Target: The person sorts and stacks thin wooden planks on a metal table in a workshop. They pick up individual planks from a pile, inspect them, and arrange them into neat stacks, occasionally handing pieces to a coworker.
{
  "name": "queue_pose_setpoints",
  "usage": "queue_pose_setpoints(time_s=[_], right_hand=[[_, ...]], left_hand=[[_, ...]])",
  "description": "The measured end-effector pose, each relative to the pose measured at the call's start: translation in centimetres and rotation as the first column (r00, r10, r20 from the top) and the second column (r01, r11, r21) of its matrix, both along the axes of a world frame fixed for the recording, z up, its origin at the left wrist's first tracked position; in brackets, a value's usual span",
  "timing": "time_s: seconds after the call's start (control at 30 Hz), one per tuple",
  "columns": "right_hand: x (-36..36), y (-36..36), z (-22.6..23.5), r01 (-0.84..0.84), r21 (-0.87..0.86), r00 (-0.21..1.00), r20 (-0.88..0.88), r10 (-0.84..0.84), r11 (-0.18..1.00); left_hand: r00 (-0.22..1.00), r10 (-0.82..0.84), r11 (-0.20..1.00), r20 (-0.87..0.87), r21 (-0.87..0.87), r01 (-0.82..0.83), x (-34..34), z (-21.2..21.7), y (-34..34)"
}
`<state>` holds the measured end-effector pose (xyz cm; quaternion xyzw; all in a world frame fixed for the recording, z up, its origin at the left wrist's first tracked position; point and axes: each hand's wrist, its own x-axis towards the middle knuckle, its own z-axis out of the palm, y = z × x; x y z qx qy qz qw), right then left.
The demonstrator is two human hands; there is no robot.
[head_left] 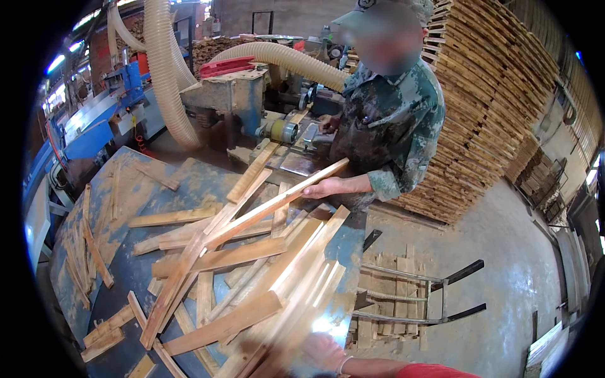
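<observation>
Wood strips (296,290), blurred bundle on blue table (126,277), long axis running 1 o'clock from wearer's right hand (324,353) at bundle's near end, grip unclear; left hand not seen; co-worker's hand (324,187) at 12 o'clock holds another slat (277,203).

Daylit workshop, window glare at far left, motion-blurred slats (296,302) low centre, fisheye-bent edges

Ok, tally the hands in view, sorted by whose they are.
Wearer's own: 1, the right hand, blurred at the lower edge
Co-worker's hands: 2
Total: 3
</observation>
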<state>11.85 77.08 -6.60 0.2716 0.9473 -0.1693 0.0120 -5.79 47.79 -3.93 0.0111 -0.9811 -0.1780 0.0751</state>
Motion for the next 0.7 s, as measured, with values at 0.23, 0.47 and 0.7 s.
queue_pose_setpoints(time_s=[0.23,0.47,0.7], right_hand=[[0.1,-0.1,-0.5,0.006,0.042,0.982,-0.190,0.002,0.999],[-0.2,-0.2,-0.2,0.002,0.009,0.999,-0.040,-0.002,1.000],[-0.3,-0.3,0.2,-0.007,0.031,1.000,-0.028,0.008,0.999]], left_hand=[[0.997,0.071,0.997,0.041,-0.007,-0.071,-0.2,0.0,0.3],[0.986,0.148,0.989,0.071,-0.031,-0.146,0.3,0.2,-0.1],[0.995,0.087,0.985,0.054,-0.152,-0.078,0.9,-0.4,-5.6]])
